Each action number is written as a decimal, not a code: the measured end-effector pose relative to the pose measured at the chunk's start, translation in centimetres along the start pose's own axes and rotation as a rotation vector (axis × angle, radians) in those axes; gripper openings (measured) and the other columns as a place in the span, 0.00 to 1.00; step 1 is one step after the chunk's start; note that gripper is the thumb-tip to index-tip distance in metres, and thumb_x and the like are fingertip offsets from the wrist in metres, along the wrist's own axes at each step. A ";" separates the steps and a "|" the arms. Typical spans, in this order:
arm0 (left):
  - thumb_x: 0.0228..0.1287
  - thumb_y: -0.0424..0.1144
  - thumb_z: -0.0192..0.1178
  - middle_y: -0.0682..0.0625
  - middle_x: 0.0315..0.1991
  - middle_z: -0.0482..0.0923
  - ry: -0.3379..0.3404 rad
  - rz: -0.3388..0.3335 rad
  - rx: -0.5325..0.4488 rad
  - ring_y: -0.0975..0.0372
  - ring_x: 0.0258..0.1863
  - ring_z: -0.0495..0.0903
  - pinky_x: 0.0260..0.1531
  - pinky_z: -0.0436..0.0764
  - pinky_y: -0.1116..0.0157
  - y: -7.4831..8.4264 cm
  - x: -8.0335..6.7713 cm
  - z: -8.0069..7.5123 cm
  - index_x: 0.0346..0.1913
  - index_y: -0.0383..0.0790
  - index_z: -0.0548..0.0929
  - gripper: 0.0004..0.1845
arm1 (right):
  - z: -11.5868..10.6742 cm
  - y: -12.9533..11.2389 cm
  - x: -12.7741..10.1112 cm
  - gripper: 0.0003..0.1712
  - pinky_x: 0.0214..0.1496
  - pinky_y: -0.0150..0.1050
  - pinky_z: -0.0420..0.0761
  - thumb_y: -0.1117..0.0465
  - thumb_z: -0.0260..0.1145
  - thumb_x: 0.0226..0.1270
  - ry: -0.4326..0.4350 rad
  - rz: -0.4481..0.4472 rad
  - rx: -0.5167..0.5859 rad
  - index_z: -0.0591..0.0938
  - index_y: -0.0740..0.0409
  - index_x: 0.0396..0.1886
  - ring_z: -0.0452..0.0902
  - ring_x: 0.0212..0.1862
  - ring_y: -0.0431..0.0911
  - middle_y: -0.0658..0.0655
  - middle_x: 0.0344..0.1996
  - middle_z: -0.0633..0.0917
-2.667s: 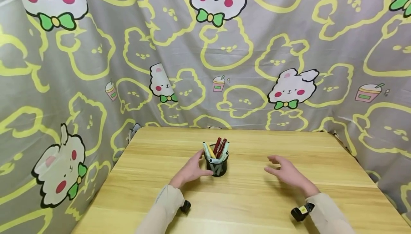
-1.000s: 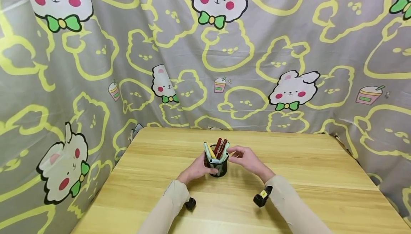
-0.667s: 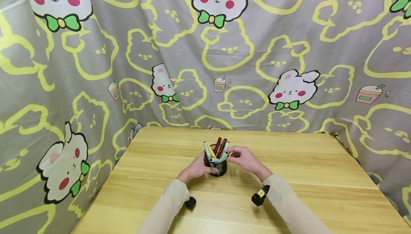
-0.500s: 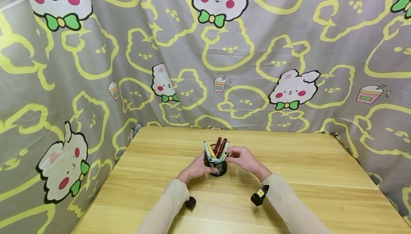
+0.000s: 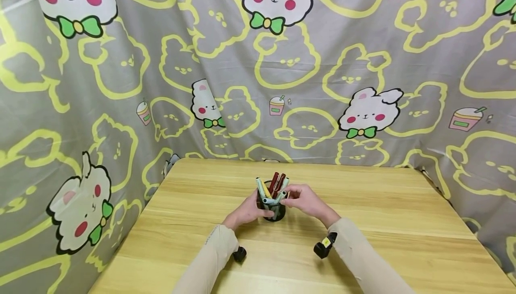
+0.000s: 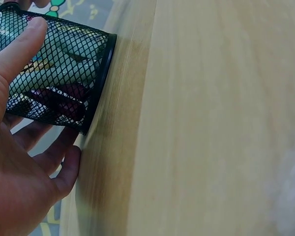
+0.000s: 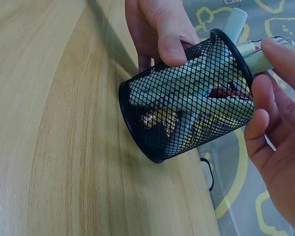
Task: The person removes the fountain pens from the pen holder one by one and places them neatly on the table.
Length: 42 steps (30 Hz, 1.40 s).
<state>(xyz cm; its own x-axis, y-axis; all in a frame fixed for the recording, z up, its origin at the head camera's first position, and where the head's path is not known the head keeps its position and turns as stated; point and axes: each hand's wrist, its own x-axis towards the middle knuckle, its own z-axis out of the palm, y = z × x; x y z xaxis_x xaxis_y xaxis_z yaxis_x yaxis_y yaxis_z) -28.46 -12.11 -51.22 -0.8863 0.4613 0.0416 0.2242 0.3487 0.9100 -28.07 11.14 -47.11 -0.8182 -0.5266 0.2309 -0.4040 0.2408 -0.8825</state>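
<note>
A black mesh pen holder (image 5: 279, 214) stands upright on the wooden table, packed with several pens. My left hand (image 5: 245, 212) grips its left side, the thumb (image 6: 27, 46) lying across the mesh and the other fingers behind. At the rim's right side, my right hand (image 5: 306, 201) pinches the capped end of a pale green pen (image 7: 258, 62), whose lower part is inside the holder. Beside it in the holder are dark red pens (image 5: 274, 180), a yellow pen (image 5: 265, 190) and more pale green and bluish ones.
The light wooden table (image 5: 193, 186) extends around the holder on all sides. Behind and to the left hangs a grey curtain (image 5: 298, 137) with cartoon bears and yellow outlines. Small black cameras (image 5: 239, 254) sit at both wrists.
The left hand has closed round the pen holder. My right hand has come in from the right to the rim, and its fingertips have closed in on the pale green pen.
</note>
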 end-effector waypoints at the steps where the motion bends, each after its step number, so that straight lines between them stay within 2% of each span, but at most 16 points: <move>1: 0.51 0.39 0.72 0.48 0.61 0.69 0.000 -0.001 0.005 0.55 0.60 0.68 0.59 0.66 0.54 0.0 0.0 0.0 0.71 0.44 0.56 0.46 | 0.0 0.0 0.0 0.13 0.27 0.37 0.77 0.64 0.68 0.61 0.000 -0.004 0.002 0.83 0.63 0.46 0.77 0.27 0.54 0.64 0.25 0.81; 3: 0.51 0.39 0.72 0.48 0.61 0.69 0.000 -0.003 0.012 0.55 0.59 0.68 0.58 0.66 0.54 0.0 0.1 -0.1 0.70 0.44 0.57 0.46 | 0.0 -0.1 0.1 0.12 0.27 0.36 0.76 0.64 0.67 0.62 -0.001 -0.004 0.008 0.83 0.63 0.45 0.76 0.28 0.60 0.67 0.26 0.81; 5: 0.52 0.39 0.72 0.48 0.60 0.69 0.000 -0.005 0.016 0.55 0.59 0.69 0.58 0.67 0.53 -0.1 0.1 -0.1 0.70 0.43 0.57 0.46 | 0.0 -0.1 0.1 0.12 0.26 0.34 0.75 0.65 0.67 0.62 0.000 0.005 0.011 0.83 0.63 0.45 0.76 0.28 0.62 0.69 0.26 0.81; 8: 0.52 0.39 0.72 0.47 0.61 0.69 0.000 -0.008 0.014 0.54 0.60 0.68 0.58 0.67 0.53 -0.1 0.0 0.0 0.70 0.43 0.57 0.46 | -0.1 -0.5 -0.1 0.12 0.25 0.33 0.73 0.66 0.66 0.62 0.003 0.015 0.013 0.83 0.64 0.46 0.77 0.27 0.55 0.68 0.26 0.81; 12: 0.52 0.39 0.72 0.46 0.61 0.69 0.009 -0.011 0.010 0.53 0.60 0.68 0.58 0.66 0.52 0.3 -0.1 0.0 0.71 0.43 0.57 0.46 | -0.4 -2.2 -0.5 0.12 0.25 0.34 0.73 0.68 0.65 0.63 0.008 0.005 0.017 0.82 0.68 0.45 0.76 0.25 0.42 0.60 0.23 0.81; 15: 0.52 0.36 0.72 0.44 0.60 0.69 0.012 -0.012 0.006 0.52 0.60 0.68 0.58 0.66 0.51 1.0 -0.4 0.0 0.70 0.40 0.57 0.45 | -0.6 -3.5 -0.8 0.11 0.25 0.35 0.73 0.68 0.64 0.63 0.012 -0.008 0.016 0.82 0.70 0.44 0.75 0.25 0.39 0.53 0.21 0.81; 19: 0.52 0.33 0.71 0.42 0.59 0.70 -0.002 -0.013 -0.002 0.49 0.59 0.69 0.57 0.67 0.50 2.5 -1.0 -0.3 0.69 0.34 0.58 0.44 | -0.7 -4.1 -0.8 0.10 0.26 0.36 0.75 0.69 0.64 0.64 0.021 -0.010 0.024 0.82 0.71 0.43 0.77 0.26 0.42 0.61 0.24 0.82; 22: 0.53 0.33 0.71 0.41 0.59 0.70 -0.010 -0.019 -0.006 0.49 0.58 0.69 0.57 0.68 0.50 3.0 -1.1 -0.5 0.69 0.32 0.57 0.44 | -0.8 -4.1 -0.6 0.10 0.30 0.37 0.78 0.71 0.64 0.63 0.027 -0.009 0.050 0.81 0.72 0.44 0.79 0.28 0.49 0.68 0.28 0.82; 26: 0.52 0.34 0.71 0.42 0.59 0.70 -0.002 -0.025 -0.020 0.51 0.57 0.70 0.57 0.68 0.51 1.6 -0.6 -0.2 0.70 0.35 0.57 0.45 | -0.9 -2.8 -0.3 0.10 0.35 0.42 0.80 0.70 0.64 0.63 0.055 -0.002 0.073 0.81 0.72 0.43 0.79 0.32 0.55 0.67 0.32 0.82; 30: 0.51 0.36 0.72 0.45 0.59 0.70 0.007 -0.032 -0.012 0.53 0.57 0.70 0.56 0.68 0.53 0.3 -0.1 0.0 0.70 0.40 0.57 0.46 | -1.1 -1.3 0.1 0.11 0.37 0.41 0.79 0.67 0.66 0.63 0.090 0.017 0.074 0.82 0.68 0.44 0.79 0.35 0.49 0.61 0.34 0.83; 33: 0.51 0.37 0.73 0.46 0.59 0.70 0.004 -0.033 -0.004 0.54 0.57 0.71 0.56 0.69 0.54 0.1 0.0 0.1 0.70 0.41 0.57 0.46 | -1.2 -1.0 0.2 0.12 0.36 0.37 0.78 0.65 0.67 0.63 0.106 0.012 0.074 0.83 0.66 0.44 0.79 0.35 0.44 0.59 0.35 0.84; 39: 0.50 0.38 0.73 0.48 0.60 0.70 0.000 -0.033 -0.014 0.55 0.58 0.70 0.58 0.68 0.54 0.1 0.1 0.1 0.71 0.43 0.57 0.47 | -1.7 -1.2 0.2 0.13 0.37 0.38 0.80 0.62 0.68 0.61 0.147 -0.012 0.097 0.83 0.66 0.43 0.80 0.37 0.50 0.58 0.35 0.84; 42: 0.50 0.38 0.73 0.49 0.61 0.70 0.000 -0.042 -0.016 0.56 0.58 0.69 0.58 0.67 0.56 0.1 0.1 0.1 0.71 0.45 0.56 0.48 | -2.1 -1.5 0.1 0.14 0.38 0.37 0.80 0.62 0.68 0.61 0.174 -0.011 0.114 0.82 0.67 0.43 0.81 0.36 0.49 0.57 0.35 0.84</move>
<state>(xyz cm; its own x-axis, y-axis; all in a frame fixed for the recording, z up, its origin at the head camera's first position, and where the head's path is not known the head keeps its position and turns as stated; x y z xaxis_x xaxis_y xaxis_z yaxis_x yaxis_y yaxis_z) -28.48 -11.93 -51.22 -0.8947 0.4467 0.0034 0.1805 0.3546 0.9174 -28.42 12.39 -44.90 -0.8762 -0.3775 0.2995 -0.3726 0.1367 -0.9179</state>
